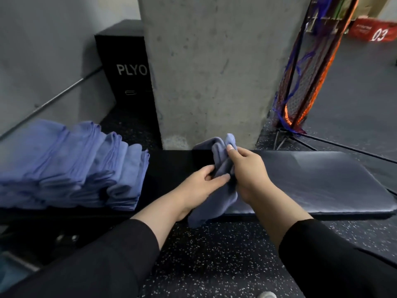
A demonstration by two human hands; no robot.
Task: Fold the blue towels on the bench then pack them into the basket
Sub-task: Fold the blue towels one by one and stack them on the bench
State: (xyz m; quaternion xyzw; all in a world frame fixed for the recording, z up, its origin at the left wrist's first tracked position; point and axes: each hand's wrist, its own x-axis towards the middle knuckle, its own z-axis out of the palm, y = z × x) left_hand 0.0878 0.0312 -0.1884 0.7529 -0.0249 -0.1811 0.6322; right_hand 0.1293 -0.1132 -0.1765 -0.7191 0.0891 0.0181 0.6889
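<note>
A bunched blue towel [216,196] hangs between my hands over the middle of the black bench [322,181]. My right hand [247,168] grips its upper part, thumb pinching a fold near the top. My left hand [202,181] holds the towel's left side with thumb and fingers around the cloth. The towel's lower end droops past the bench's front edge. A leaning row of folded blue towels [71,166] stands on the bench's left part. At the bottom left corner a blue-lined container [12,274] shows partly; whether it is the basket I cannot tell.
A concrete pillar [210,72] rises right behind the bench. A black PLYO box [129,78] stands to its left. A netted frame [300,82] leans at the right. Speckled rubber floor [214,259] lies in front of the bench. A red box [373,31] sits far right.
</note>
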